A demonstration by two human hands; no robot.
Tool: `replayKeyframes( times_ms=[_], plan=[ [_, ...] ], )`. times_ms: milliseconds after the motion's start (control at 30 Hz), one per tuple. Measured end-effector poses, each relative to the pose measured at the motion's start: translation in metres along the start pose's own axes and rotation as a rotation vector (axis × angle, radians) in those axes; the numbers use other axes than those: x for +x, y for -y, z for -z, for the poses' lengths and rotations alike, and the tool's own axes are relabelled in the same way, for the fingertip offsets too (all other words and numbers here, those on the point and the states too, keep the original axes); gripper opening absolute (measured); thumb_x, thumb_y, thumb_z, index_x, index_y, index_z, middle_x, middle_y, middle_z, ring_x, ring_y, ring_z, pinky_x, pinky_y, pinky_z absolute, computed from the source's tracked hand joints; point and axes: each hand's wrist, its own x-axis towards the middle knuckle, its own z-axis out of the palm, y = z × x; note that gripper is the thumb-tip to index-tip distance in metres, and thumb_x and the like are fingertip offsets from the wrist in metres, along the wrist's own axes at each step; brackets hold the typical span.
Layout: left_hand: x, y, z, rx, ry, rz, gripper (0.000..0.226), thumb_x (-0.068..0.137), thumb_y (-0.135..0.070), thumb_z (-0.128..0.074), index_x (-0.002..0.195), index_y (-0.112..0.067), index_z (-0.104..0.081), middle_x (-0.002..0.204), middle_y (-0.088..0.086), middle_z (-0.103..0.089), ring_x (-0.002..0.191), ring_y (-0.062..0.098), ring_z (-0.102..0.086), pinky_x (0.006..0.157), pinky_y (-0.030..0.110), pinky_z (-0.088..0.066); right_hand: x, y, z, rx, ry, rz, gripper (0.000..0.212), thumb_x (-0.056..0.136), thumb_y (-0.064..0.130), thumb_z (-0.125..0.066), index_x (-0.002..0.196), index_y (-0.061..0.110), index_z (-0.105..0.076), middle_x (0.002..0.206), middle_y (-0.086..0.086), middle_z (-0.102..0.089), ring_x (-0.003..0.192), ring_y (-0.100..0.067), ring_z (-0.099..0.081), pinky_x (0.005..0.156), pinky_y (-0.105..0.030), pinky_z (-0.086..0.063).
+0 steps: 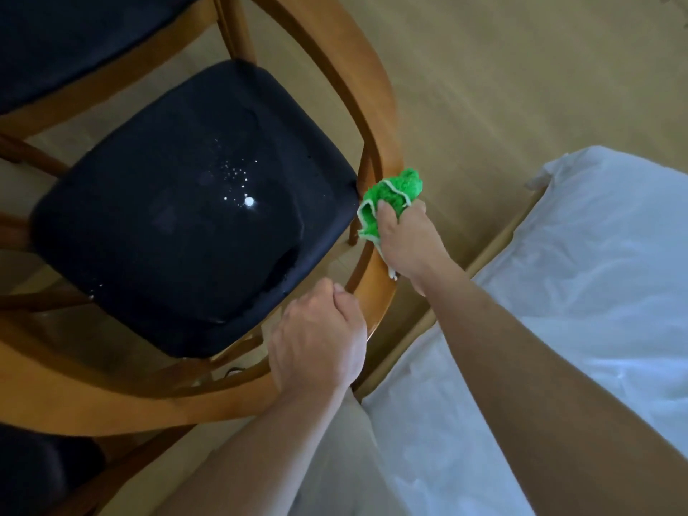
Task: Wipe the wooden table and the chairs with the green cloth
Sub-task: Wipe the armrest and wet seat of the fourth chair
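- On the curved wooden rail (376,135) of the chair (193,202), the right hand (404,240) clutches the bunched green cloth (394,191), pressed to the rail's right side.
- Rail runs far-to-near; unwiped length lies both ways.
- Left hand (320,340), nearer, grips the rail's near bend.
- Pale floor (521,87); white sheet (595,273) crowds the right.

Pale wood-look floor (502,68) all around, evenly lit, kinda dim. A bed with a rumpled white sheet (595,273) fills the right side, a strip of its light wooden frame (495,247) showing along the edge nearest the floor.
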Motion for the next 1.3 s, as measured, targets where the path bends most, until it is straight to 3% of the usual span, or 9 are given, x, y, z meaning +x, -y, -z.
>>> replayKeyframes(
  times_ms=[100,200,333,500,700,933,1100,1167,1300],
  plan=[
    [-0.001,-0.002,0.001,0.008,-0.008,-0.011,0.036,0.095,-0.033,-0.025,0.060,-0.030,-0.034,0.058,-0.007,-0.050,0.050,0.004,-0.044,0.044,0.016,-0.024,0.042,0.018,0.003,0.081,-0.132,-0.006,0.049,0.104,0.038,-0.034,0.134,0.000,-0.037,0.111,-0.013,-0.045,0.110,-0.032,-0.054,0.081,-0.035,-0.040],
    [0.000,-0.001,-0.001,0.023,-0.025,-0.019,0.036,0.094,-0.034,-0.024,0.059,-0.031,-0.032,0.057,-0.009,-0.050,0.049,0.004,-0.044,0.044,0.017,-0.022,0.066,0.033,0.002,0.141,-0.173,-0.015,0.046,0.106,0.028,-0.030,0.147,0.008,-0.027,0.128,-0.018,-0.039,0.103,-0.026,-0.054,0.078,-0.029,-0.038],
    [0.000,-0.003,-0.002,0.015,-0.037,0.002,0.037,0.093,-0.033,-0.024,0.057,-0.029,-0.034,0.054,-0.007,-0.049,0.046,0.007,-0.045,0.041,0.018,-0.026,0.057,0.028,0.007,0.030,-0.131,0.053,0.049,0.104,0.042,-0.035,0.129,0.000,-0.035,0.117,-0.018,-0.055,0.109,-0.033,-0.056,0.081,-0.035,-0.039],
    [0.001,-0.005,-0.002,0.039,-0.035,0.029,0.038,0.095,-0.031,-0.029,0.057,-0.027,-0.035,0.052,-0.007,-0.044,0.047,0.007,-0.045,0.043,0.024,-0.034,0.006,0.003,0.008,-0.041,0.052,-0.009,0.050,0.102,0.045,-0.033,0.125,0.002,-0.043,0.103,-0.010,-0.046,0.094,-0.028,-0.049,0.077,-0.033,-0.034],
    [0.002,-0.004,-0.002,0.082,-0.021,0.044,0.037,0.095,-0.028,-0.036,0.059,-0.026,-0.033,0.055,-0.008,-0.042,0.050,0.011,-0.043,0.049,0.029,-0.029,-0.050,-0.030,0.004,0.110,0.280,-0.175,0.052,0.099,0.049,-0.035,0.115,0.002,-0.050,0.108,-0.015,-0.063,0.090,-0.026,-0.058,0.074,-0.032,-0.040],
    [0.002,-0.002,-0.002,0.113,-0.019,0.048,0.032,0.093,-0.035,-0.027,0.063,-0.027,-0.035,0.057,-0.010,-0.040,0.051,0.008,-0.039,0.046,0.024,-0.021,0.023,0.006,0.012,0.084,0.169,-0.126,0.071,0.089,0.060,-0.042,0.127,0.001,-0.050,0.119,-0.017,-0.063,0.107,-0.032,-0.062,0.096,-0.049,-0.049],
    [0.001,-0.001,-0.004,0.069,-0.044,0.062,0.033,0.091,-0.033,-0.027,0.058,-0.028,-0.026,0.054,-0.010,-0.038,0.049,0.006,-0.035,0.045,0.021,-0.017,0.068,0.042,0.011,-0.129,-0.040,0.002,0.053,0.098,0.036,-0.050,0.131,-0.001,-0.032,0.126,-0.018,-0.055,0.114,-0.033,-0.057,0.091,-0.038,-0.047],
    [0.001,-0.001,-0.003,0.049,-0.074,0.038,0.033,0.091,-0.031,-0.031,0.059,-0.028,-0.027,0.053,-0.008,-0.040,0.047,0.007,-0.033,0.045,0.020,-0.015,0.062,0.038,0.011,-0.182,-0.031,-0.006,0.053,0.097,0.035,-0.052,0.129,-0.001,-0.031,0.125,-0.018,-0.055,0.112,-0.034,-0.056,0.085,-0.037,-0.045],
    [0.001,0.002,-0.006,0.035,-0.088,0.032,0.031,0.091,-0.032,-0.031,0.061,-0.026,-0.036,0.056,-0.006,-0.046,0.050,0.009,-0.038,0.044,0.020,-0.018,0.031,0.017,0.007,-0.185,0.082,-0.126,0.070,0.088,0.042,-0.060,0.130,-0.006,-0.030,0.122,-0.017,-0.056,0.108,-0.032,-0.058,0.092,-0.043,-0.050]
  ],
)
